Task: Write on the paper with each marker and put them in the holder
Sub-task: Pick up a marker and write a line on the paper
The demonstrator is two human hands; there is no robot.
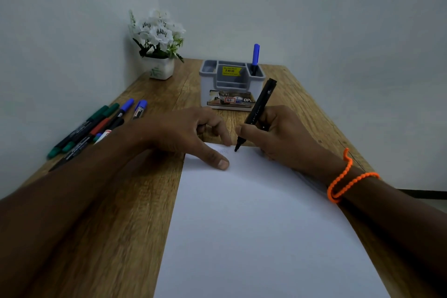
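While the right hand [273, 133] grips the black marker [257, 113], tip on the paper [254, 213] at centre frame, the left hand [186, 135] lies open, fingers pinning the sheet. Marker's long axis tilts up-right toward the holder [229, 84] just beyond, nearer the right hand.

Paper [254, 225] cut off below

holder [231, 84] behind paper [254, 225] | markers [96, 126] left of paper
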